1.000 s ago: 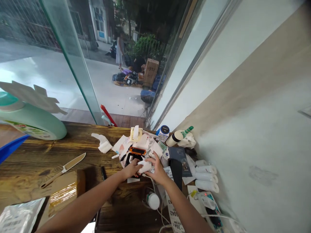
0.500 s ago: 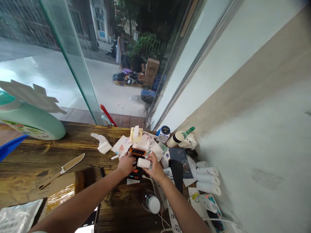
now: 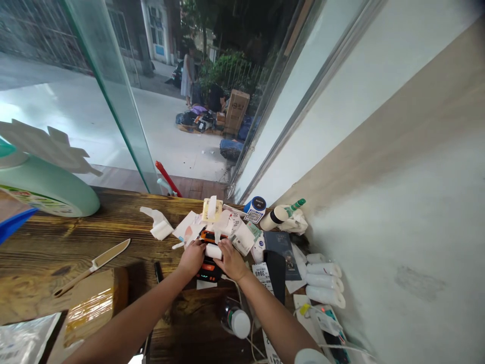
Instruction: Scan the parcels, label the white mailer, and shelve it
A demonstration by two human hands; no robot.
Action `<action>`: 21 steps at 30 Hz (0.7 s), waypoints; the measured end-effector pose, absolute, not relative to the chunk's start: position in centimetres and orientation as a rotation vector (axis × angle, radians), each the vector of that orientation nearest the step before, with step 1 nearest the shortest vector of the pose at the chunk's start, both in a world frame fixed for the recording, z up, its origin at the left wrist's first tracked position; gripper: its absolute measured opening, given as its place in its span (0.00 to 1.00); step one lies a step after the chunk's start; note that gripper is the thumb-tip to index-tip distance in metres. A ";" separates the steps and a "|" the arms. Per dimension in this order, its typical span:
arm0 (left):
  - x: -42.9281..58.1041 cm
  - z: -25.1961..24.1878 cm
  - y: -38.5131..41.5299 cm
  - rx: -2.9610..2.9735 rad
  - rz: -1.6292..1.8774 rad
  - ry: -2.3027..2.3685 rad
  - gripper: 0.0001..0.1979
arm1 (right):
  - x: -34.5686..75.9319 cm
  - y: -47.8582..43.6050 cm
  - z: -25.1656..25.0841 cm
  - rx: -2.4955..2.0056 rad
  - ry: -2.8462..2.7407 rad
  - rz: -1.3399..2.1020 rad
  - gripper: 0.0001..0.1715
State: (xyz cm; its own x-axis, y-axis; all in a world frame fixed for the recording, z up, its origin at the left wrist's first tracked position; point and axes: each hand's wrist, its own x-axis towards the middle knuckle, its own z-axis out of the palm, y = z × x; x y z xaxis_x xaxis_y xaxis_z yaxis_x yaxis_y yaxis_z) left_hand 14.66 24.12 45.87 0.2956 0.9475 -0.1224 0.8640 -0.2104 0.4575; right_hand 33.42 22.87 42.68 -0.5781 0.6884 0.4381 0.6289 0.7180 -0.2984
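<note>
A small black-and-orange label printer (image 3: 208, 273) sits on the wooden table with its lid raised and a lit display at its near end. In its open top lies a white paper roll (image 3: 213, 251), a loose strip of paper rising from it. My left hand (image 3: 192, 258) is curled against the printer's left side, fingertips by the roll's left end. My right hand (image 3: 230, 260) has its fingers closed on the right end of the roll. Both sets of fingertips are partly hidden. Behind the printer lie crumpled papers and printed labels (image 3: 242, 237).
On the left lie a knife (image 3: 110, 254), a taped cardboard box (image 3: 91, 308) and a large green bottle (image 3: 56, 189). A white-capped bottle (image 3: 240, 323) stands close to my right forearm. White rolls (image 3: 325, 280) and a power strip (image 3: 335, 328) line the wall.
The paper roll has moved left and down into the printer's open top, with my right hand following it. My left hand has shifted slightly left, to the printer's side.
</note>
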 end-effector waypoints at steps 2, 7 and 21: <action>14.5 45.5 24.2 2.132 0.293 1.608 0.14 | 33.3 23.1 42.2 -0.988 -2.395 0.133 0.42; 13.8 45.1 24.4 2.172 0.413 1.487 0.21 | 33.5 23.2 41.8 -1.010 -2.366 0.141 0.42; 13.5 46.1 25.7 2.242 0.294 1.213 0.21 | 34.4 20.5 42.0 -1.028 -2.219 0.197 0.33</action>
State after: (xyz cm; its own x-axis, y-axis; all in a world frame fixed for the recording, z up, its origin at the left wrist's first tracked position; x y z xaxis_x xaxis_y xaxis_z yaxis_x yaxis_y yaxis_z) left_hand 13.51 25.68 46.14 0.5653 0.8217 -0.0731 0.6970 -0.4283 0.5751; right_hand 34.37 20.50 42.00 -0.4614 0.7228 0.5144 0.6209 0.6773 -0.3947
